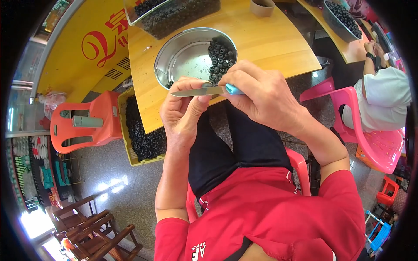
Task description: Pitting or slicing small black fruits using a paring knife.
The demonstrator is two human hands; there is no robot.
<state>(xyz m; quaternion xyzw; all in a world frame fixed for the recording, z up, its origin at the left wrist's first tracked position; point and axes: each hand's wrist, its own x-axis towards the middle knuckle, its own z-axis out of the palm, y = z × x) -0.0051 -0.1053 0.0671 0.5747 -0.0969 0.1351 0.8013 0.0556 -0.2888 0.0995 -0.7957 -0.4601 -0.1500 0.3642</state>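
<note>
My right hand [266, 96] grips a knife [196, 92] by its light blue handle. The blade points left and passes across the fingertips of my left hand [180, 113]. Between the left thumb and fingers is a small dark piece [207, 84], mostly hidden behind the blade; it looks like one of the black rubber rings. Just beyond both hands stands a round metal basin [163, 56] on the table. Several black rings [220, 56] are heaped along its right side, and a few more lie at its near left edge.
On the wooden table [278, 43] stand a clear bin [178, 19] of black parts and a brown round cup [262, 8]. A yellow crate [135, 161] of black parts sits on the floor at left, beside an orange chair [93, 119]. Another person [383, 100] sits at right near a pink chair [357, 113].
</note>
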